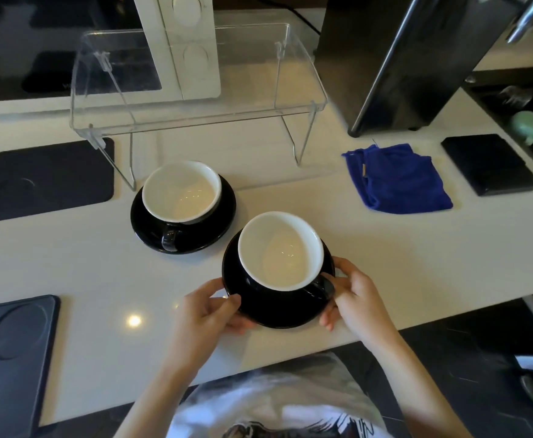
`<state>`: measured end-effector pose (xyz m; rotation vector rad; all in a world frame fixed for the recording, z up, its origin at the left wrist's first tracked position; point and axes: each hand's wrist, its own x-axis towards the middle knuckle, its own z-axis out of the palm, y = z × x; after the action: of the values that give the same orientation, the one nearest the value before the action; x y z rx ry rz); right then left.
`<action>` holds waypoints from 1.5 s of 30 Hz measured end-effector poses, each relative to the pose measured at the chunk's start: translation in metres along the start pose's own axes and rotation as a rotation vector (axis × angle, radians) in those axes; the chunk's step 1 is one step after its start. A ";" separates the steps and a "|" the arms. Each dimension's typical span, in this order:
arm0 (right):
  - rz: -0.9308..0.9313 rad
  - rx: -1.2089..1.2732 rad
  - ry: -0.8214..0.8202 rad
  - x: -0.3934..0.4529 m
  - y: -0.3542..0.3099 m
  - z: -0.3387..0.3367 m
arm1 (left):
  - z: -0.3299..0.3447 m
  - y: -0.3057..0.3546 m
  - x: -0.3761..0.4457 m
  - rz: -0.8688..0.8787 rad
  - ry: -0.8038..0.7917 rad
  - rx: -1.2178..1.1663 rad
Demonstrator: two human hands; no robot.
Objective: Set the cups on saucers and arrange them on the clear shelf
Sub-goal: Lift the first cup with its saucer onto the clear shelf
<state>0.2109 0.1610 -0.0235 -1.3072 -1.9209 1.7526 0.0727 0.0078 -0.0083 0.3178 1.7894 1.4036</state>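
Two black cups with white insides stand on black saucers on the white counter. The near cup (pixel 280 250) sits on its saucer (pixel 278 311), which I hold by both sides: my left hand (pixel 210 309) grips its left rim, my right hand (pixel 355 295) grips its right rim beside the cup's handle. The saucer looks slightly lifted and tilted. The far cup (pixel 181 191) rests on its saucer (pixel 224 213), handle toward me, just in front of the clear shelf (pixel 195 120). Nothing stands on the shelf's top.
A white microwave (pixel 183 45) stands behind the shelf and a tall black appliance (pixel 401 58) to its right. A folded blue cloth (pixel 396 180) lies right of the cups. Black mats lie at the left (pixel 47 178), near left (pixel 9 358) and right (pixel 489 167).
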 end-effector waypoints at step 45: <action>-0.251 -0.271 -0.045 0.176 -0.221 -0.024 | -0.027 0.213 0.158 0.167 0.108 0.103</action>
<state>0.0276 0.3300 0.1111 -1.0522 -2.2968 1.4523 -0.1056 0.1639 0.1135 0.4624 1.9658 1.4697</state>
